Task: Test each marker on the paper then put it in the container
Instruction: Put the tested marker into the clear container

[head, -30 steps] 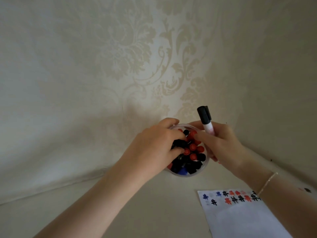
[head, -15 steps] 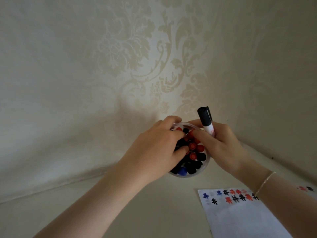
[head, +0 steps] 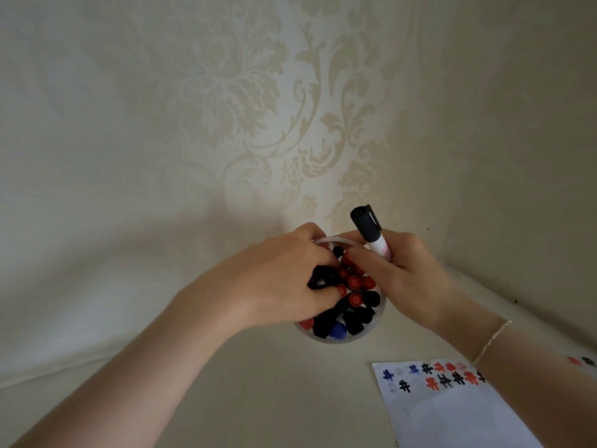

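A clear round container (head: 371,334) stands on the table, packed with upright markers (head: 355,300) capped in black, red and blue. My left hand (head: 281,279) reaches over its left rim with fingers curled among the caps, gripping black-capped markers. My right hand (head: 407,276) is at the right rim and holds a white marker with a black cap (head: 368,229) upright, cap end up. The white paper (head: 452,412) lies at the lower right, with rows of small black, red and blue test marks along its top edge.
Patterned cream wallpaper rises just behind the container, and a second wall closes in on the right. My right forearm crosses above the paper's upper right corner. More marks show on the paper past my right wrist (head: 581,362).
My left hand's fingers have dug a little deeper among the markers, and a black cap now shows under them. My right hand with its marker stays at the rim, nearly still.
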